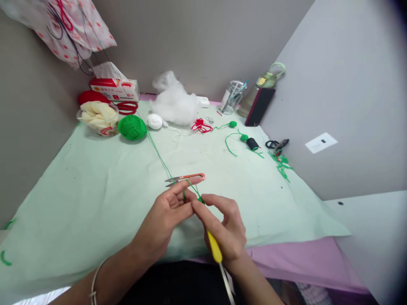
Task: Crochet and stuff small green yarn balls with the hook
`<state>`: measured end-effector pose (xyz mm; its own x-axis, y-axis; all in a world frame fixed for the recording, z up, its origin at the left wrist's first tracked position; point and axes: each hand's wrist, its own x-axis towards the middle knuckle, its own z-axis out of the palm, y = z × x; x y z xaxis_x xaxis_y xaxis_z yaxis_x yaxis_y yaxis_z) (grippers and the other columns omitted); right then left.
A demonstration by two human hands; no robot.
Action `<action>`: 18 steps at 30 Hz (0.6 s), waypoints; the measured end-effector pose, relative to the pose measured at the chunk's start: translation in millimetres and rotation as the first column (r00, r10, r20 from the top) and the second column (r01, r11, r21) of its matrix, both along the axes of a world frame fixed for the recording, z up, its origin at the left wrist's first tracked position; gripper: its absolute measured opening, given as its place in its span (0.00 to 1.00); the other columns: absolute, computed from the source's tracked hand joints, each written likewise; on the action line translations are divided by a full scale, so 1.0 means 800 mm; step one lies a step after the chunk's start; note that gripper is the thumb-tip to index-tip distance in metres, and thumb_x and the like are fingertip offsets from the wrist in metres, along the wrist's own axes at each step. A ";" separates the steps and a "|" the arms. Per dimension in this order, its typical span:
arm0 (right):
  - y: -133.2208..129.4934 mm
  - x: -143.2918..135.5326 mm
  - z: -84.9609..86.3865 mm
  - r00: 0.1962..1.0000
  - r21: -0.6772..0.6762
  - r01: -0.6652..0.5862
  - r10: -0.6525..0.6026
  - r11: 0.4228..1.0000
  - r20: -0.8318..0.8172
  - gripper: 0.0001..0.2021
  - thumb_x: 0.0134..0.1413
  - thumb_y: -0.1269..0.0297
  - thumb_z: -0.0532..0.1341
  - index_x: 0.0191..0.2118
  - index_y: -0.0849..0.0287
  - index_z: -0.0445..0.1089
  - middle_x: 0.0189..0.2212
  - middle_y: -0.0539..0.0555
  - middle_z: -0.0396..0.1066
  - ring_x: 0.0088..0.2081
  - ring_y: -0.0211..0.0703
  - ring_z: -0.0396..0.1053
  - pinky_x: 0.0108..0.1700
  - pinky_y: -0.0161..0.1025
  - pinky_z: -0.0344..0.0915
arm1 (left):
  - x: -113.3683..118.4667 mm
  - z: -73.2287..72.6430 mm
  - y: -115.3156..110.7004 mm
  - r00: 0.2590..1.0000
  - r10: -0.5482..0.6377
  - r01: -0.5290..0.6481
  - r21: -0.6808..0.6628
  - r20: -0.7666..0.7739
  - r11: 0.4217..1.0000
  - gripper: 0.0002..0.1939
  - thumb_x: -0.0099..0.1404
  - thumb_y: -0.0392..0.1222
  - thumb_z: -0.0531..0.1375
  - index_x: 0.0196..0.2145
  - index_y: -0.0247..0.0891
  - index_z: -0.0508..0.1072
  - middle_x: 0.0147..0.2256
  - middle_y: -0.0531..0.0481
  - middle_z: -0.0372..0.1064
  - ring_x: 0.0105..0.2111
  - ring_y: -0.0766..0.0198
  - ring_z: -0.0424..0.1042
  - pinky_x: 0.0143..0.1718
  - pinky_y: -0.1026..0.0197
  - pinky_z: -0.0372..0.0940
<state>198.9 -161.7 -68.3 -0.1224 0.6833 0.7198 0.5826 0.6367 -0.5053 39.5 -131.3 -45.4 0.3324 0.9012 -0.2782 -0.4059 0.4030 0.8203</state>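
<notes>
Near the front of the table, my left hand (170,214) pinches a small bit of green crochet work (200,199), largely hidden by fingers. Its index finger is stretched out with green yarn (159,154) running over it. That strand leads back to a green ball of yarn (132,128) at the left. My right hand (225,222) is closed around a crochet hook with a yellow handle (214,246), its tip meeting the green work between both hands. Just beyond my left fingers lie orange-handled thread snips (187,177), blades apart.
White stuffing (174,101), a white yarn ball (154,121) and red yarn (202,126) lie at the back. Red scissors (127,107) rest beside a tissue box (116,89). A phone (260,107) leans on a bottle (249,99) at right, near green scraps (282,169).
</notes>
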 end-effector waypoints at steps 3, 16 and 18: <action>0.004 -0.004 0.006 0.932 -0.108 -0.040 -0.002 0.993 -0.363 0.14 0.68 0.72 0.57 0.50 0.51 0.77 0.39 0.56 0.76 0.37 0.46 0.75 0.37 0.45 0.75 | -0.001 0.003 0.004 0.983 -0.049 0.070 -0.120 0.175 0.990 0.23 0.61 0.41 0.69 0.55 0.39 0.79 0.34 0.50 0.71 0.37 0.62 0.69 0.49 0.58 0.64; 0.003 -0.010 0.001 0.980 -0.060 -0.010 -0.002 0.998 -0.198 0.21 0.63 0.77 0.62 0.56 0.47 0.76 0.46 0.56 0.77 0.45 0.48 0.76 0.42 0.45 0.75 | 0.008 0.002 0.001 0.996 -0.002 0.006 -0.055 0.086 0.998 0.24 0.60 0.41 0.72 0.55 0.40 0.79 0.36 0.50 0.74 0.40 0.62 0.70 0.48 0.60 0.65; 0.003 -0.005 0.001 0.984 -0.043 0.004 -0.012 0.999 -0.178 0.21 0.63 0.77 0.62 0.56 0.48 0.76 0.45 0.56 0.77 0.44 0.48 0.76 0.42 0.45 0.75 | 0.006 0.000 0.004 0.981 -0.033 0.060 -0.137 0.190 0.989 0.21 0.61 0.41 0.71 0.52 0.40 0.81 0.41 0.48 0.75 0.40 0.63 0.70 0.50 0.59 0.66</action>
